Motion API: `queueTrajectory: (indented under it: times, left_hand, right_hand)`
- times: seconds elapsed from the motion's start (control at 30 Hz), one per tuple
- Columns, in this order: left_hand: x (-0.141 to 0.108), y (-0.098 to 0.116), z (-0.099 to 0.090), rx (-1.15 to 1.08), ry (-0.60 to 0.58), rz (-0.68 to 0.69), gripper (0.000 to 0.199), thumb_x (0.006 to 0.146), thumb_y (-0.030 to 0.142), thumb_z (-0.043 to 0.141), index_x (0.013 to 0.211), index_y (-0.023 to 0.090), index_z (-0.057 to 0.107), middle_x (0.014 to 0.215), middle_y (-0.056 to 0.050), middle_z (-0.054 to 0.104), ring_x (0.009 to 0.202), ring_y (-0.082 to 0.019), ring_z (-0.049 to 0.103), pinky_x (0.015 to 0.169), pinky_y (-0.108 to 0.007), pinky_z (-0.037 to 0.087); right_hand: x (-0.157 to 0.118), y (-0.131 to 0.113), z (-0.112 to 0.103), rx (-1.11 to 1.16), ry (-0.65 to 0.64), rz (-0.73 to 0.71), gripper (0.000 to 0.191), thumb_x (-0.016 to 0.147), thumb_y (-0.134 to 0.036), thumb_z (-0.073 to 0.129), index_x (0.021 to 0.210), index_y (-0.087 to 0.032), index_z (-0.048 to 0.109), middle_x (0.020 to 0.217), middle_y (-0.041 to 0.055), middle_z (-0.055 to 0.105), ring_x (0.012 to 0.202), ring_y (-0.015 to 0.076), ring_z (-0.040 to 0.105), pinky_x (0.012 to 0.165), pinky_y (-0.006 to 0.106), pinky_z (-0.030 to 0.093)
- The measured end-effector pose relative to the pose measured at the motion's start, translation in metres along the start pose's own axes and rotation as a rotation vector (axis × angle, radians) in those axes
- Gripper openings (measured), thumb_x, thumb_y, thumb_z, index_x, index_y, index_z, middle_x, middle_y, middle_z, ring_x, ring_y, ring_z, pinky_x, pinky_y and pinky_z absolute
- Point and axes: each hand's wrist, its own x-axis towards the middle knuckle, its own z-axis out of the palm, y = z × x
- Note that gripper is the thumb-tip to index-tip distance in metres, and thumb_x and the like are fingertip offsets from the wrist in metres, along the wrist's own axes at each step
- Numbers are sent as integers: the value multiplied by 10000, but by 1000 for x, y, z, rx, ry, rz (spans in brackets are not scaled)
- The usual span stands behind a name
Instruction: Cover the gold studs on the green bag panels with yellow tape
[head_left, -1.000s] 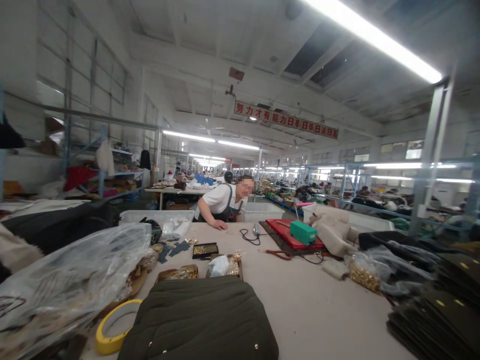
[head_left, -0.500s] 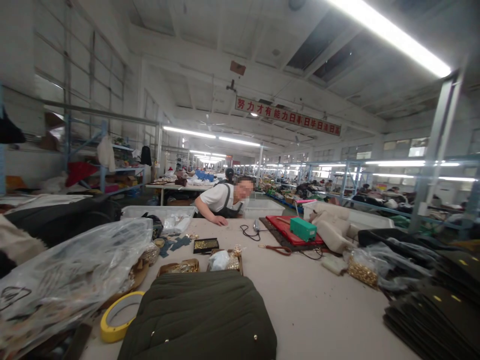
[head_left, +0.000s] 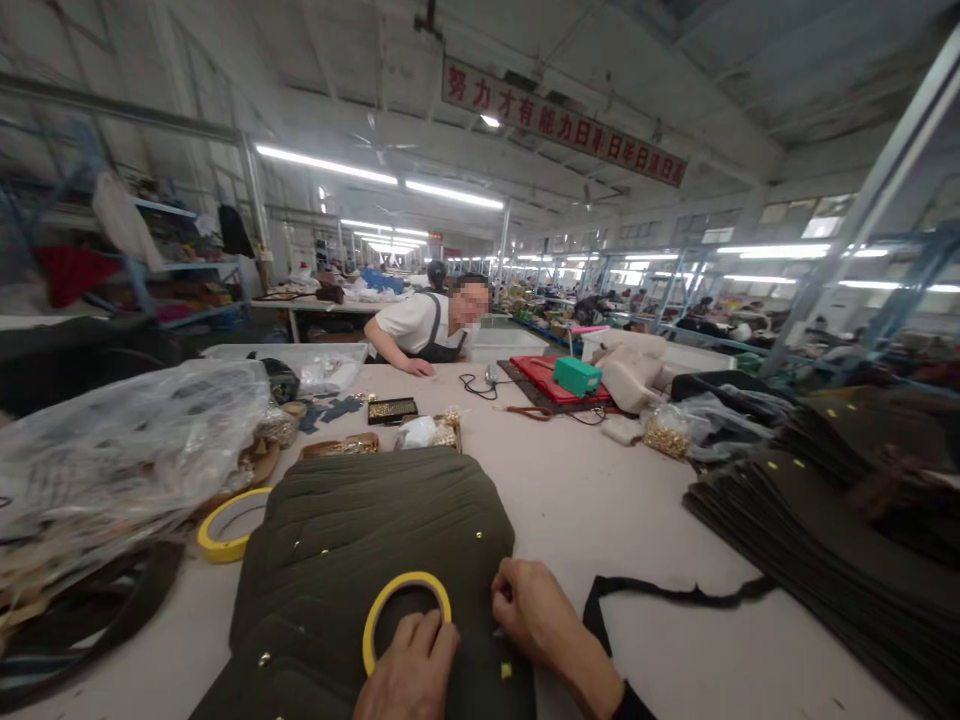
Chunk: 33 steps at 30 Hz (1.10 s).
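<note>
My left hand [head_left: 414, 665] is closed on the lower side of a roll of yellow tape [head_left: 409, 580], its fingers reaching over the ring. Under it lies a stack of dark olive fabric pieces [head_left: 375, 500] dotted with small gold studs. Beside the tape, my right hand [head_left: 536, 605] is curled in a pinch at the stack's right edge; what its fingertips hold, if anything, is hidden. A small yellow piece of tape [head_left: 506, 669] sits on the fabric below that hand. A black strip [head_left: 675, 592] runs across the table to the right.
Another yellow tape roll [head_left: 232, 530] lies left of the stack, near a clear plastic bag [head_left: 150, 430]. Several dark fabric pieces [head_left: 795, 540] are piled at right. Boxes of gold hardware [head_left: 341, 446] stand behind the stack. Across the table [head_left: 585, 480] a person [head_left: 420, 330] leans in.
Both my hands have come into view over the olive stack, the left with a tape roll. The view has tilted down. The black strip now shows at right.
</note>
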Motion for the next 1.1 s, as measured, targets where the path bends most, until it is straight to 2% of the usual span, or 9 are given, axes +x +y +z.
queueTrajectory:
  times: [0.13,0.23,0.4,0.53,0.63,0.7,0.77,0.9,1.1]
  left_hand:
    - [14,7,-24,140,-133,-5,456,783,-76,366,1031,195,636,1086,-70,653,1047,-261,571,865,-409,510]
    - [16,12,-39,177,-197,4,480,753,-79,366,1072,180,613,1065,-86,654,1024,-263,582,825,-397,516]
    - [4,10,-50,165,-200,44,387,764,-37,409,1005,189,610,963,-64,676,949,-244,612,790,-358,518]
    - [-6,2,-52,-53,49,131,268,923,113,358,959,234,595,935,-32,683,889,-197,644,773,-308,523]
    - [-8,-1,-45,-315,300,228,251,988,241,321,1001,254,571,960,-6,696,877,-134,668,761,-211,525]
    - [-8,-2,-39,-423,382,261,232,992,267,339,1053,264,563,982,13,712,851,-100,685,724,-154,529]
    - [-8,-3,-33,-445,433,273,241,989,272,370,1158,275,540,1062,22,719,897,-85,695,756,-127,533]
    - [-8,-5,-25,-344,528,254,442,984,275,392,1421,252,333,1262,-9,651,1068,-97,653,854,-143,526]
    - [-9,-5,-22,-173,634,275,474,1006,301,315,1462,177,269,1243,-60,658,992,-129,689,797,-190,562]
  right_hand:
    - [-2,1,-3,-18,51,-43,202,735,-122,519,823,-190,687,811,48,710,726,167,642,640,229,395]
    - [-4,1,-6,-29,64,-104,215,720,-135,521,801,-195,711,800,49,718,719,172,644,638,234,399]
    - [-10,-1,-19,-14,-160,-97,233,625,-107,557,697,-204,756,659,32,727,571,160,614,513,225,360]
    - [-15,0,-34,110,-328,-101,183,602,-93,604,638,-191,755,553,6,684,472,127,538,436,207,320]
    - [-15,0,-40,353,-200,-149,182,682,-115,589,720,-175,756,612,4,689,540,124,567,498,197,382]
    - [-17,-3,-40,576,-106,-153,207,766,-158,559,850,-169,748,690,11,699,596,130,593,547,201,433]
    - [-21,-9,-38,727,-90,-188,227,829,-196,537,944,-175,732,757,18,704,643,136,611,588,215,469]
    - [-29,-22,-35,623,12,-380,230,835,-133,548,964,-200,728,821,18,697,724,137,612,676,233,467]
    - [-31,-31,-33,495,93,-535,226,794,-81,589,979,-181,671,856,34,689,772,148,619,727,246,476]
